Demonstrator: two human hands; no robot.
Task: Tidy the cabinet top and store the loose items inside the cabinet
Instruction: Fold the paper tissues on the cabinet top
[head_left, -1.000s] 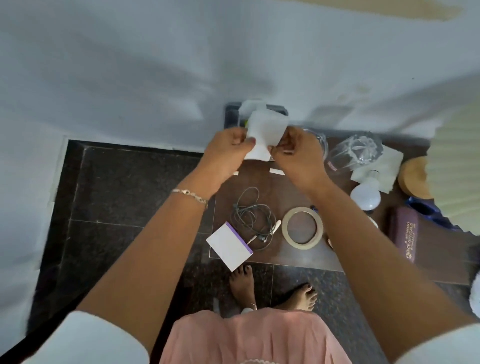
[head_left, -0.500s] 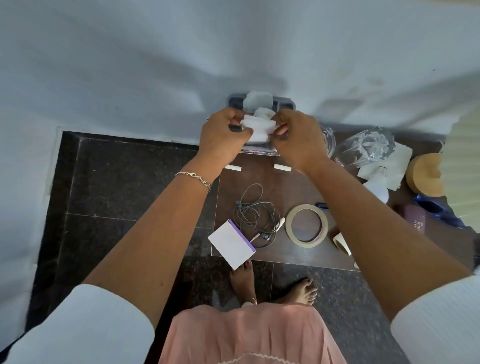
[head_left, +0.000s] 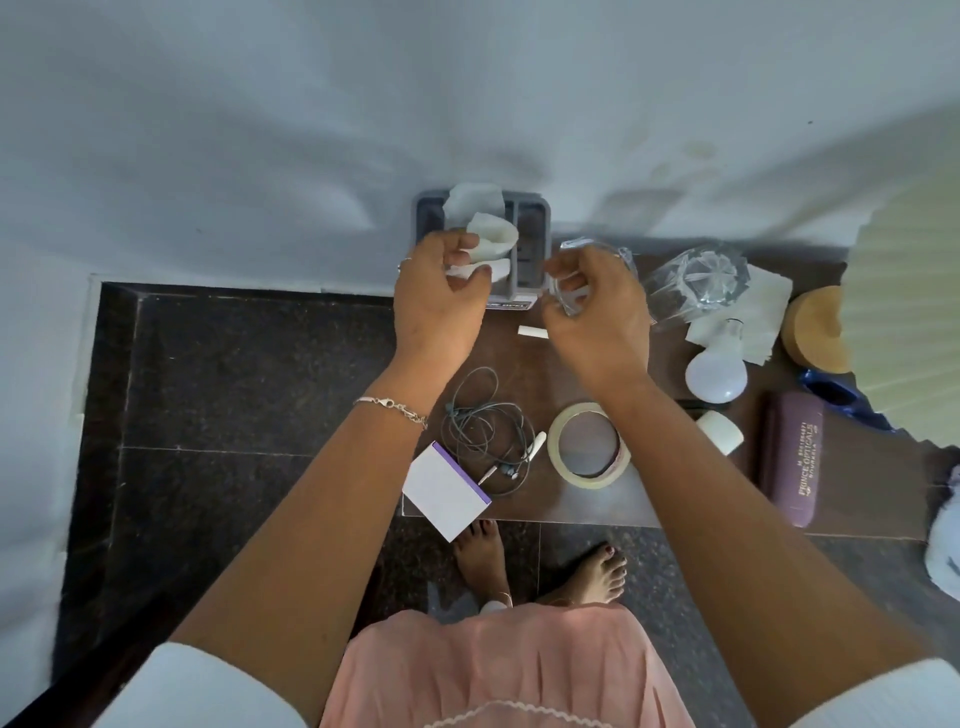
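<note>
Now stuffing white tissue (head_left: 485, 241) into grey organizer (head_left: 535, 218) at worktop's back edge: left hand (head_left: 436, 296) pinching it, right hand (head_left: 597, 306) curled, grip unclear. Next: tuck tissue fully, then gather earphones (head_left: 483, 421) and tape roll (head_left: 589, 446) nearer than organizer.

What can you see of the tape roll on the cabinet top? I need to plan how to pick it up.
The tape roll is a flat ring of pale cream, paper-like tape, with a wide open core through which the brown cabinet top shows. It lies flat near the front edge, to the right of the tangled earphone cable. The right forearm crosses above its upper right part and hides a little of the rim. No hand touches it, and it looks apart from the cable.
</note>
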